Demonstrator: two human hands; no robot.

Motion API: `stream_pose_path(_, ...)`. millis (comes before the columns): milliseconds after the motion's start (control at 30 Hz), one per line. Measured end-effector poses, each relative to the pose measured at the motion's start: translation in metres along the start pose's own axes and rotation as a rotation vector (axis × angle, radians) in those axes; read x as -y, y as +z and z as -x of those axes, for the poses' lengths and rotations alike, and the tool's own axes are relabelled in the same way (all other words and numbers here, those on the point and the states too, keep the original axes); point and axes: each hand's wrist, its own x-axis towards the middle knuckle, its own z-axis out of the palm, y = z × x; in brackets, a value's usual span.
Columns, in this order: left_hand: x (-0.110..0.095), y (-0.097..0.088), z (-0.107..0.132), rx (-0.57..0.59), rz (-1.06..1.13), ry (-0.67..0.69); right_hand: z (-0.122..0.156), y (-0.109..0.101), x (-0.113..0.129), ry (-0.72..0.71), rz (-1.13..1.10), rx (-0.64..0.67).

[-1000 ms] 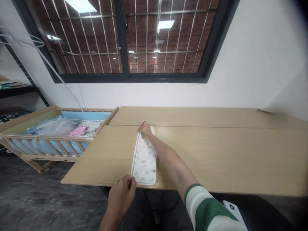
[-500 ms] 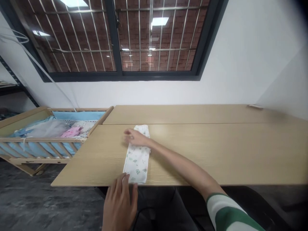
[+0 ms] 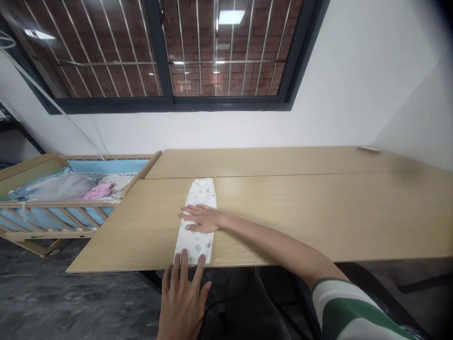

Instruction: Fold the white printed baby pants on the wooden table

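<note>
A white cloth [image 3: 203,192] with small printed figures lies folded into a long flat strip on the wooden table, reaching to the front edge. Across its middle my right hand [image 3: 201,218] rests flat, fingers stretched toward the left. My left hand [image 3: 186,295] is at the table's front edge with its fingers spread; the fingertips touch or hover just over the cloth's near end. Neither hand grips anything.
The pale wooden table [image 3: 300,208] has a seam running along its back part. A wooden crib [image 3: 63,204] with blue lining and bedding stands to the left. A barred window [image 3: 226,61] is in the wall behind. A small flat object [image 3: 369,149] lies at the back right.
My right hand has come down from the cloth's upper part to its middle and flattened, fingers extended. My left hand's fingers have spread wider. The view has shifted slightly.
</note>
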Motion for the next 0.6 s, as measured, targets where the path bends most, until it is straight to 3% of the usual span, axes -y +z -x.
stream_pose_path(200, 0.001, 0.001, 0.001, 0.034, 0.006, -0.011, -0.046, -0.023, -0.077, 0.273, 0.03, -0.195)
stream_pose_path(333, 0.003, 0.004, 0.001, 0.033, -0.015, 0.004, -0.058, -0.036, -0.109, 0.347, 0.042, -0.267)
stream_pose_path(467, -0.008, 0.005, -0.004, 0.015, -0.05, 0.007, -0.058, -0.044, -0.118, 0.319, 0.05, -0.268)
stream_pose_path(600, -0.018, -0.005, -0.014, 0.033, -0.013, -0.062, -0.054, -0.051, -0.103, 0.267, 0.139, -0.4)
